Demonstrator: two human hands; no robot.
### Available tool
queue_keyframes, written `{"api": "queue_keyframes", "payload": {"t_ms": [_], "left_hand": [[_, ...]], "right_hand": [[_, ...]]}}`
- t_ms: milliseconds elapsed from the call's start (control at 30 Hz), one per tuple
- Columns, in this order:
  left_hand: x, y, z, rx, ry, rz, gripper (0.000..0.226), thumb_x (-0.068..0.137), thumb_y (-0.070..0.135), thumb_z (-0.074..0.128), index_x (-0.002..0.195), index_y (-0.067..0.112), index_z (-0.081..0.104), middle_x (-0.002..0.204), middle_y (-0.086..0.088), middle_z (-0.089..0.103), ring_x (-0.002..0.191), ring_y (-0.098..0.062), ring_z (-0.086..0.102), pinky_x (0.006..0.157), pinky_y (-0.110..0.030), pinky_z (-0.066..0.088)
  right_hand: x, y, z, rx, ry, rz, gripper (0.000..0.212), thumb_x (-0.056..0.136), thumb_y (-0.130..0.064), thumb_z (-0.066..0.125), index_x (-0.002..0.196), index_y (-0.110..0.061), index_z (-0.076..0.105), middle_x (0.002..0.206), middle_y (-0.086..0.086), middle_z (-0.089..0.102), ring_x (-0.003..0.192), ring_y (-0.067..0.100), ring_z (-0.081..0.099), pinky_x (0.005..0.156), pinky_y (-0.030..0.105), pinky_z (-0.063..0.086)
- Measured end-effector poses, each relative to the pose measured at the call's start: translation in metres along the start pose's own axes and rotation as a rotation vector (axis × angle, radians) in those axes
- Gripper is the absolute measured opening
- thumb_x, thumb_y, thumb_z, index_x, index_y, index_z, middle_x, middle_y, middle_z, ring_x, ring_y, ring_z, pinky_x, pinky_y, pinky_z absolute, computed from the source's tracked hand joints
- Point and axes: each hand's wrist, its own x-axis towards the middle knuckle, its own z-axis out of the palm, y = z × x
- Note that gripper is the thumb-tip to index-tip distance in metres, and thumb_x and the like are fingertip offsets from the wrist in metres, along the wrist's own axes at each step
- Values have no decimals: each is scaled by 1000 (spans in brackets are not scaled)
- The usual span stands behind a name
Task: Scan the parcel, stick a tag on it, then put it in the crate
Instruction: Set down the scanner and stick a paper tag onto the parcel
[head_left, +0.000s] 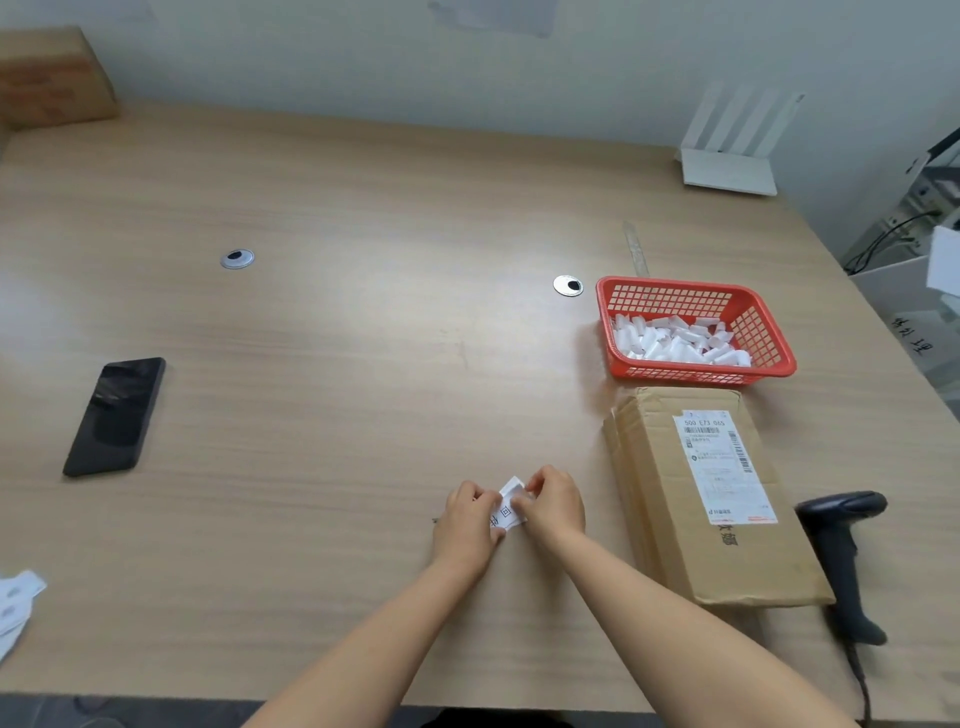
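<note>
A flat brown cardboard parcel (670, 499) with a white shipping label (722, 462) lies on the table at the right. Just left of it, my left hand (467, 519) and my right hand (553, 504) pinch a small white tag (508, 506) with black print between their fingertips, close above the tabletop. A black handheld scanner (844, 551) lies to the right of the parcel, its cable running off the front edge. Behind the parcel stands a red plastic crate (769, 332) with several white paper pieces in it.
A black phone (117, 415) lies face up at the left. White label sheets (15, 597) poke in at the left edge. A white router (730, 166) stands at the back right, a cardboard box (52, 78) at the back left. Two cable grommets (568, 285) sit mid-table.
</note>
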Motion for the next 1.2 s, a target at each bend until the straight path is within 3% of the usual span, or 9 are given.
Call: {"api": "queue_keyframes", "payload": {"t_ms": [333,533,700,800,900,1000,1100,1200], "left_hand": [[2,-4,-6,-44,-27,-14,37,84,22,59,120,17,54,123,-3,48,120,-18,42,90,-35,46],[6,-4,-10,-46,-40,-9,35,83,21,61,117,17,55,121,-4,50,117,-19,45,86,-31,44],[9,-2,-14,-84,-39,-15,33,83,24,61,115,16,57,119,-6,52,113,-21,51,88,-32,46],[14,10,-25,-260,32,-21,31,86,25,60,115,14,61,116,-5,57,102,-18,59,86,-28,46],[18,32,-47,-574,40,-51,23,87,18,60,108,9,64,98,-7,65,85,-17,61,79,-32,51],[18,53,-70,-859,-25,-55,16,89,11,57,102,6,64,78,1,64,71,-10,63,60,-21,53],[16,71,-90,-993,-82,8,14,89,9,56,81,18,64,73,2,64,65,-4,64,54,-14,51],[14,87,-105,-1041,-122,54,19,89,10,57,75,20,63,72,1,64,65,-4,64,54,-14,51]], "right_hand": [[-2,11,-2,73,87,59,10,79,-19,64,78,-11,71,88,9,73,82,25,62,64,25,38],[-3,18,-12,65,111,59,21,83,-18,58,63,-16,64,68,7,63,71,26,53,60,28,35],[-4,20,-24,148,149,17,13,84,-17,60,86,-12,71,87,8,72,83,25,61,66,28,40],[-5,10,-41,283,185,-75,10,84,-13,61,82,-9,70,76,7,68,74,21,59,68,30,42],[-8,-3,-65,378,245,-154,9,84,-15,62,80,-12,69,73,2,66,72,18,59,66,27,43],[-13,-17,-89,473,290,-203,10,86,-17,60,78,-18,66,73,-3,65,73,17,60,72,32,49],[-17,-27,-108,523,373,-252,9,85,-16,61,81,-11,67,75,1,66,76,21,60,74,35,50],[-22,-32,-121,551,419,-282,12,85,-18,60,83,-11,68,80,7,70,77,22,62,74,37,50]]}}
